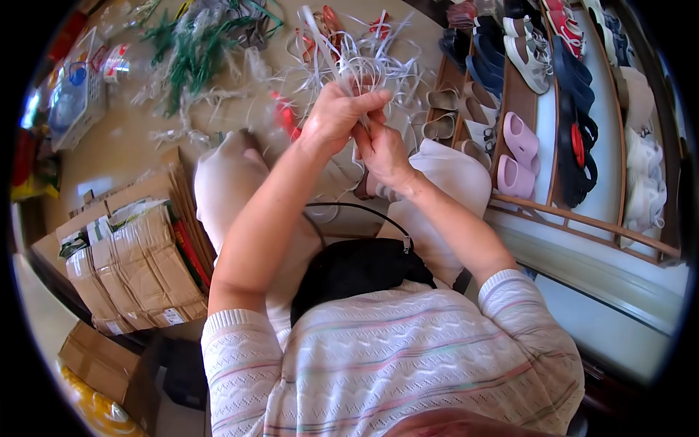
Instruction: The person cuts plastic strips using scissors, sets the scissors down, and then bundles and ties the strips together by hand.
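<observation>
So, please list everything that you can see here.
Held strips: several, white, upper centre
Loose strips: many, mostly white, some red, upper centre
Tangled strands: one heap, green and pale, upper left
Bottle: one, clear, upper left
Basket: one, white, upper left
Taped cardboard: one bundle, brown, left
Cardboard box: one, brown, lower left
Unclear item: one, yellow, lower left
Shoe rack: one, brown, right
Slides: two, lilac, on rack
Other footwear: many, mixed colours, right
Bag: one, black, lap
Striped sweater: one, whitish, bottom
Trousers: one pair, pale, centre
Left hand: one, bare, centre
Right hand: one, bare, centre
</observation>
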The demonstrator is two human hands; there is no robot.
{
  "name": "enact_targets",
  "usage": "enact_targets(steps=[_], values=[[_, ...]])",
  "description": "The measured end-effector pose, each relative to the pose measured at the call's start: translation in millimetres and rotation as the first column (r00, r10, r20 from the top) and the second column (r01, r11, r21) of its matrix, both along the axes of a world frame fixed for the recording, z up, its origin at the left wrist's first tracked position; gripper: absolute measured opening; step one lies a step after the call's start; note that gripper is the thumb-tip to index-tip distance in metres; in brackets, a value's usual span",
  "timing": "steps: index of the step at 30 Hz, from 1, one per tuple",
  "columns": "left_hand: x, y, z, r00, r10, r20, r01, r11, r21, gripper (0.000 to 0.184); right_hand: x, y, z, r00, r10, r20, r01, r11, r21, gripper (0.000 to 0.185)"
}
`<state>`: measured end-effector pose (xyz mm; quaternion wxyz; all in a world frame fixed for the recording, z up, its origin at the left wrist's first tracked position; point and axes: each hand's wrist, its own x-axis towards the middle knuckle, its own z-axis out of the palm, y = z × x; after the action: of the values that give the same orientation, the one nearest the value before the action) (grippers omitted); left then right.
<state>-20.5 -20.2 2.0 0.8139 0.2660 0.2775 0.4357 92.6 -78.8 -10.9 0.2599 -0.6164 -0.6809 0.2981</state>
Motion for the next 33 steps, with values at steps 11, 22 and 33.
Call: enact_targets(steps=[11, 22, 33], values=[[-4.9, -1.9, 18.2, 0.803, 0.205, -0.56, -0.038, 0.955, 0.295, 0.034, 20.8, 9.9, 28.3, 0.923, 0.329, -0.199, -0.369, 0.905, -0.214, 0.022], [-15.2, -2.5, 29.7, 0.604, -0.146, -0.783, 0.56, 0.778, 0.286, 0.047, 46.0, 61.2, 159.6, 0.706, 0.489, 0.513, -0.628, 0.766, 0.135, 0.019], [-24.1, -11.4, 30.5, 0.682, -0.476, -0.555, 0.713, 0.603, 0.359, 0.028, 51.4, 95.6, 102.7, 0.823, 0.426, -0.376, -0.554, 0.749, -0.363, 0.016]])
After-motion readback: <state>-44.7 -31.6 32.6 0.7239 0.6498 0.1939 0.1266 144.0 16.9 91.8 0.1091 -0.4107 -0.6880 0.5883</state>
